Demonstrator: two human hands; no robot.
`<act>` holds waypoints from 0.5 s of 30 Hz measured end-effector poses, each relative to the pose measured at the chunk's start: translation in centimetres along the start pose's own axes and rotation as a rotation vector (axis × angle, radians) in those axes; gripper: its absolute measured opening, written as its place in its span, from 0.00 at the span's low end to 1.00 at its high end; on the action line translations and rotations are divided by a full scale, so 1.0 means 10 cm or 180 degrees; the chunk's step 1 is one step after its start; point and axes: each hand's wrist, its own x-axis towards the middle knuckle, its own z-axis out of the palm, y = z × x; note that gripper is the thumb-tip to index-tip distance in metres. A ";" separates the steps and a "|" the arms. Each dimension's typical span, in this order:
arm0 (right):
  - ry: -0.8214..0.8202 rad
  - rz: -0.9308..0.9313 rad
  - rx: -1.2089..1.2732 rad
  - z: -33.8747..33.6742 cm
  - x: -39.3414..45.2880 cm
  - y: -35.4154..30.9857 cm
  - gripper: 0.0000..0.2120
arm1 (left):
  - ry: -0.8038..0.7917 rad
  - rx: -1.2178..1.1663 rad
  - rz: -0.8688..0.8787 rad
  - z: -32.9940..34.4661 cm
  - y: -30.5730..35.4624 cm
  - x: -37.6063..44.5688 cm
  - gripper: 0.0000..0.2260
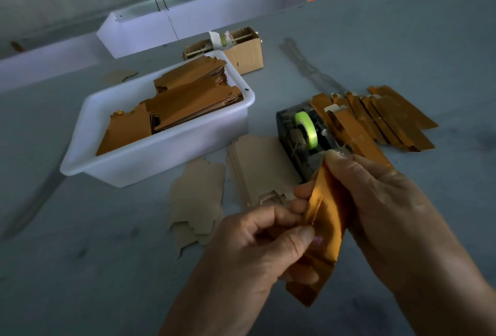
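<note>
Two grips on one gold carton blank, held just above the worktop at low centre of the view. It is tilted, with its top end right at the front of the tape dispenser

Left grip: fingers curled, pinching the blank's left edge between thumb and fingertips

Right grip: fingers curled round the blank's upper right side, forefinger tip up at the dispenser's cutter end

Green tape roll sits in the dispenser

Just left of the dispenser is a fanned stack of brown blanks, plain side up, with a second loose pile beside it. The white tub further left holds stacks of gold blanks. Right of the dispenser, a row of folded gold pieces lies overlapped on the worktop. A cardboard box stands behind the tub
</note>
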 end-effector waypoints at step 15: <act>0.0432 -0.0165 -0.1494 -0.48 0.32 0.01 0.07 | 0.1006 -0.0471 0.0010 0.00 -0.06 0.27 0.05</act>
